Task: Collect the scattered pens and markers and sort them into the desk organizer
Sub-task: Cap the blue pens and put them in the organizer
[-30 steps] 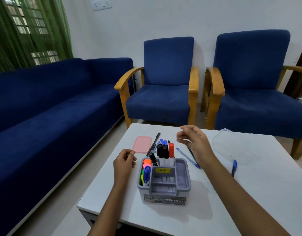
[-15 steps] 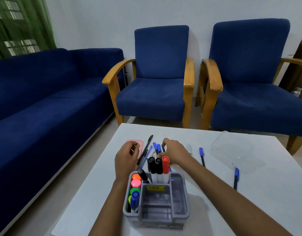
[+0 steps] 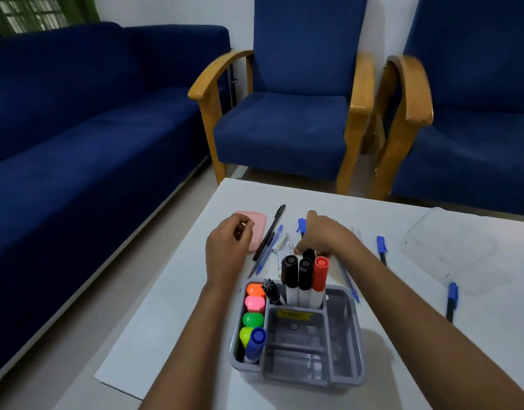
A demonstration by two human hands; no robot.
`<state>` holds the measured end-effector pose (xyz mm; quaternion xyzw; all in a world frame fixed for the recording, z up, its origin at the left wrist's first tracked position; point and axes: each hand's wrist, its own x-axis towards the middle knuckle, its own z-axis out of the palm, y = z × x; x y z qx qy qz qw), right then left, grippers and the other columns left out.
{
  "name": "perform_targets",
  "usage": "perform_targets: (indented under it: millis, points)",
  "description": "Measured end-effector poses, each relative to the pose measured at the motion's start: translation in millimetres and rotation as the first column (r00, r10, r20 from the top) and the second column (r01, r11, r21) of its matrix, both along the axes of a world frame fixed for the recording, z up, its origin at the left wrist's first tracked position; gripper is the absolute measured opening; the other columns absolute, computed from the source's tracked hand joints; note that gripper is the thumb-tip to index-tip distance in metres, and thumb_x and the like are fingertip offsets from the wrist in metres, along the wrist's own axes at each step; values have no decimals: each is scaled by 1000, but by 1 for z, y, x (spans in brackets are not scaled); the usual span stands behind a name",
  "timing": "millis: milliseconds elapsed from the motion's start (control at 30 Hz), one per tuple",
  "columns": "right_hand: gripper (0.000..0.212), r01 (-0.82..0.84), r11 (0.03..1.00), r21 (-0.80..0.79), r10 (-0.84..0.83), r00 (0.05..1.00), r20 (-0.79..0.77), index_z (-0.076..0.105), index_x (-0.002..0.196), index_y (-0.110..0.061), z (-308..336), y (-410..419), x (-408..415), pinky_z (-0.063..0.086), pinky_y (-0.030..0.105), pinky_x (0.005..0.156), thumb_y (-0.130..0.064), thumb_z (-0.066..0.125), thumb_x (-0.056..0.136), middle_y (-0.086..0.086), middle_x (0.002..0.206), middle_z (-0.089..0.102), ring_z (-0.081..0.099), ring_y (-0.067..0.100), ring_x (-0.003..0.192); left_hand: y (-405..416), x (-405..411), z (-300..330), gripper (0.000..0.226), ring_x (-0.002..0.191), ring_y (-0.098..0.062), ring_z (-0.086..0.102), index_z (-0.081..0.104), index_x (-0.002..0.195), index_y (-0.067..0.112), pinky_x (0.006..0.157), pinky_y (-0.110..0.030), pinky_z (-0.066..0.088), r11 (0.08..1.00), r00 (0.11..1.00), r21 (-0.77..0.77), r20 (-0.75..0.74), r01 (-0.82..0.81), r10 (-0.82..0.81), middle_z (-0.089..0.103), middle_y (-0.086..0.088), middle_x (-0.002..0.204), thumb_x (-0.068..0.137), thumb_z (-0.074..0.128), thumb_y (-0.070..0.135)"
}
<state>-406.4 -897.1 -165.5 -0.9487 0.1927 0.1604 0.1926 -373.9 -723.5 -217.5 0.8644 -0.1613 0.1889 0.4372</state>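
Partial word "ybright" on white marker (image 3: 288, 250), yellow organizer label (image 3: 294, 314) unreadable
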Motion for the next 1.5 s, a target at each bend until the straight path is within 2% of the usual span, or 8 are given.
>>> perform_targets:
  millis: [333,467,600,667,767,967,1233,1500]
  points:
    - [37,-16,994,-111,28,993,114,36,126,-7,-28,8,-4,41,30,68,-11,49,92,16,120,49,53,24,89,-1,3,-4,9,70,-14,57,67,91,9,60,-13,37,1000,1000,-21,-20,11,-11,66,-2,80,90,59,14]
    - [30,-95,982,-160,124,975,182,39,119,-7,-32,4,-14,44,32,65,-14,49,92,12,100,50,48,20,76,-1,4,-7,8,67,-13,56,66,90,10,59,-13,37,999,999,-24,-22,27,-28,63,0,75,91,59,14]
    - [20,-24,983,181,-6,987,163,37,109,-12,-13,-12,-24,36,26,57,-21,46,95,3,75,43,41,12,64,2,4,-7,7,64,-16,58,64,88,13,59,-23,43,996,999,-77,-17,41,-43,62,-1,70,91,58,15]
    - [11,62,905,421,-158,968,197,41,103,-13,-6,-22,-38,34,24,52,-21,42,95,4,73,45,39,12,59,3,3,-6,6,65,-16,60,63,90,13,60,-26,47,995,999,-87,-8,50,-51,64,-1,71,91,58,15]
    - [19,116,606,787,-405,897,179,49,109,-10,5,-33,-63,36,23,44,-14,37,95,5,69,46,36,12,51,1,-1,-2,6,65,-16,62,63,89,14,61,-30,49,989,996,-125,-36,76,-81,63,0,71,91,58,15]
    - [28,-189,362,913,-411,846,339,51,121,-7,39,-46,-104,33,19,37,-21,38,102,2,60,46,34,9,42,5,-14,43,17,61,-17,52,66,87,11,52,-24,45,906,894,-390,-329,165,-304,63,-7,75,95,51,15]
    - [26,-383,392,836,-322,794,515,52,119,-9,76,-12,-116,36,19,41,-24,45,99,3,62,51,40,9,44,-33,-68,151,43,95,-18,65,66,112,15,83,-29,55,681,538,-333,-429,653,-726,69,-7,105,97,40,45]
    - [29,-416,432,800,-353,739,574,56,115,-13,79,-1,-124,38,20,45,-33,47,97,2,62,54,43,10,47,-61,-97,159,25,80,-16,66,68,103,6,73,-25,55,742,685,-545,-366,391,-630,71,-7,90,95,52,24]
